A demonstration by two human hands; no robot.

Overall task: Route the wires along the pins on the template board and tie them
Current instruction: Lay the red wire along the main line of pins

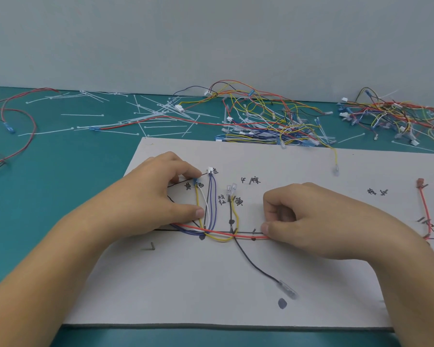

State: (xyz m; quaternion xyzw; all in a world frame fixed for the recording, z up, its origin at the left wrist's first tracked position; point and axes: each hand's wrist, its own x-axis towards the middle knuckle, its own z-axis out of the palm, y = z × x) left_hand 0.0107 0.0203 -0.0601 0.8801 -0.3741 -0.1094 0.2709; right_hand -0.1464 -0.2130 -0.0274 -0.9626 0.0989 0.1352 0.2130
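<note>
Several wires (212, 204) lie on the white template board (211, 284), near its front-left pin (151, 246). The left grip (161, 194), fingers curled, holds the yellow wire (198, 204) at its blue terminal (195, 182), with the thumb lower down. The right grip (311, 221) pinches the red wire (248, 236). Cable ties (156, 113) and wire bundles (273, 116) lie behind on the teal table (60, 171).

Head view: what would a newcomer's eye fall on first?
Two hands at work on the white template board: the left hand touches a blue terminal, the right hand pinches a long red wire. Behind, a tangled heap of multicoloured wires sprawls on the teal table.
</note>
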